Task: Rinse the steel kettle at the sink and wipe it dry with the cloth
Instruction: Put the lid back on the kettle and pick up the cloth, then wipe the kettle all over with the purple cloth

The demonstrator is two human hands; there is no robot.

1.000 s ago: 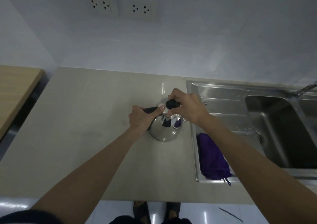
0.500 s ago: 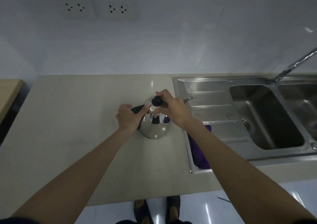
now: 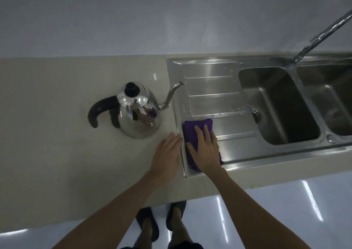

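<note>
Here the right hand (image 3: 205, 149) lies flat on the purple cloth (image 3: 198, 127); the left hand (image 3: 167, 155), fingers straight, sits just beside it; the kettle (image 3: 139, 113) stands beyond the left.

Left of centre, the mirror-polished steel kettle (image 3: 140, 117) has a matt black plastic handle (image 3: 102, 110). The beige stone-like worktop (image 3: 57, 134) looks smooth, faintly glossy. At right, the brushed stainless sink (image 3: 219, 88) holds a fuzzy purple cloth (image 3: 196, 128).

One kettle (image 3: 140, 113), one cloth (image 3: 198, 127), two hands.
</note>
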